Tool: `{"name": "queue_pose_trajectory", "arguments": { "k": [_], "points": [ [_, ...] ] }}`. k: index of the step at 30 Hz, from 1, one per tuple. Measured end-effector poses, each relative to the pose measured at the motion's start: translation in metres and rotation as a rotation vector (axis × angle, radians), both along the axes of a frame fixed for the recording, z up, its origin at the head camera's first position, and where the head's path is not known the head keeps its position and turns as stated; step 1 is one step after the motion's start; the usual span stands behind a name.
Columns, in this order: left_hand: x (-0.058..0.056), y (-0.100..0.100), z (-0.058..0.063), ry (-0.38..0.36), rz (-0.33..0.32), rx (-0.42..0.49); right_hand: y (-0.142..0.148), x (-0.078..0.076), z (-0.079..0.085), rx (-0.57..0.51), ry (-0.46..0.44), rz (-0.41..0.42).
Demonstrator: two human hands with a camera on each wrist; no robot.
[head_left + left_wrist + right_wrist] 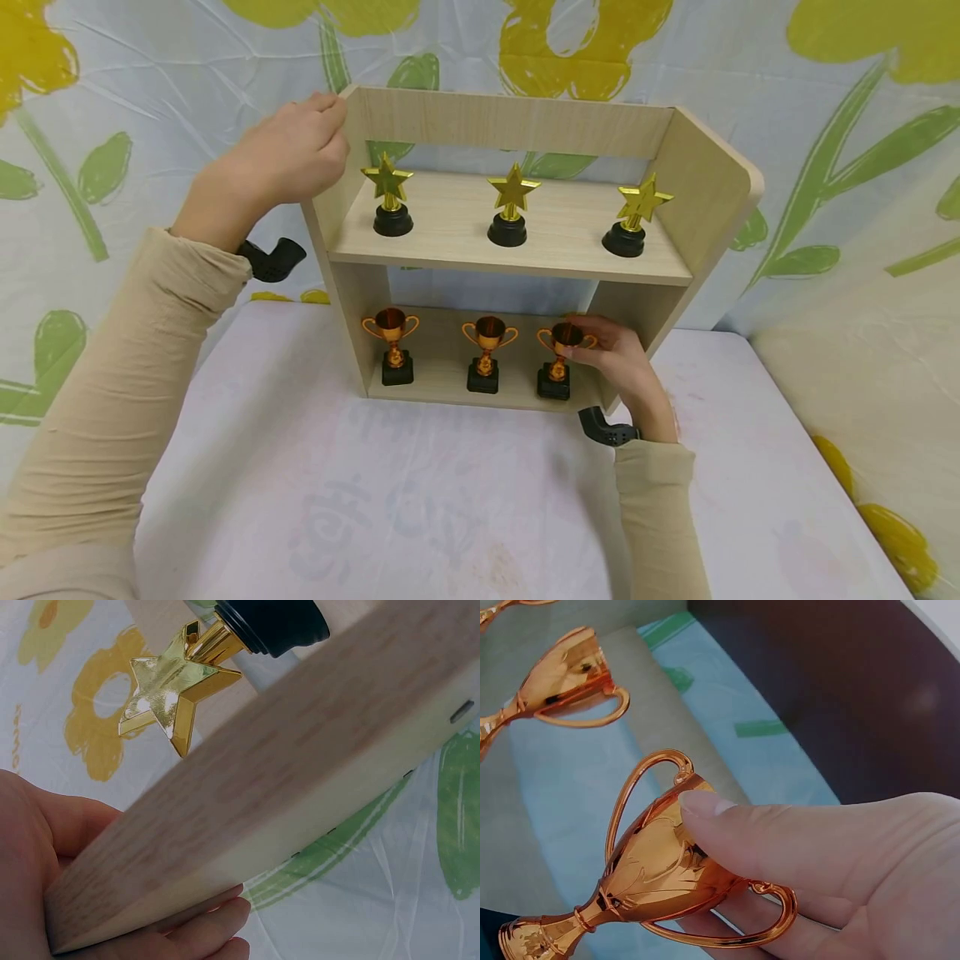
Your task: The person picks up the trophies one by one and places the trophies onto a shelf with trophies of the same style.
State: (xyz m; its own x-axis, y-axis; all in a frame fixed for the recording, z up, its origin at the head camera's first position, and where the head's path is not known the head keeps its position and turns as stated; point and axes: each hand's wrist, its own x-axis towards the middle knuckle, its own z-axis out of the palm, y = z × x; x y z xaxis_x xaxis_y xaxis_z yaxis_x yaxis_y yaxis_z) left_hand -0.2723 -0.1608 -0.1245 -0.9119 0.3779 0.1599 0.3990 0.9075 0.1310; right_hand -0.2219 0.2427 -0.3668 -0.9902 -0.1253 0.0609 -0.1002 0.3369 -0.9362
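Note:
A light wooden two-tier shelf (517,268) stands on the table. My left hand (303,148) grips the top of its left side panel (247,772), thumb on the inner face and fingers outside. On the lower tier, my right hand (618,354) pinches the cup of the rightmost bronze trophy cup (664,862), whose black base (553,383) is at the shelf's front edge. A middle trophy cup (489,335) and a left trophy cup (392,327) stand in line with it. Three gold star trophies on black bases line the upper tier: left (388,183), middle (513,193), right (641,204).
The shelf's right side panel (701,179) rises close beside the right hand. A white cloth with faint print covers the table (420,492). Behind hangs a flowered curtain (187,75). Each wrist wears a black camera mount, one on the left (276,260), one on the right (606,429).

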Motion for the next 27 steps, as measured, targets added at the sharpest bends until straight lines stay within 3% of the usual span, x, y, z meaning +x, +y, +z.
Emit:
{"name": "queue_pose_trajectory", "arguments": {
  "k": [20,27],
  "points": [
    [0.0007,-0.0003,0.0008,0.006,-0.010,0.001,0.0014,-0.0010,-0.0039,-0.017,-0.027,-0.009],
    [-0.0003,0.0002,0.0004,0.011,-0.017,-0.002,-0.0025,-0.0028,-0.0045,0.053,0.075,-0.024]
  ]
}}
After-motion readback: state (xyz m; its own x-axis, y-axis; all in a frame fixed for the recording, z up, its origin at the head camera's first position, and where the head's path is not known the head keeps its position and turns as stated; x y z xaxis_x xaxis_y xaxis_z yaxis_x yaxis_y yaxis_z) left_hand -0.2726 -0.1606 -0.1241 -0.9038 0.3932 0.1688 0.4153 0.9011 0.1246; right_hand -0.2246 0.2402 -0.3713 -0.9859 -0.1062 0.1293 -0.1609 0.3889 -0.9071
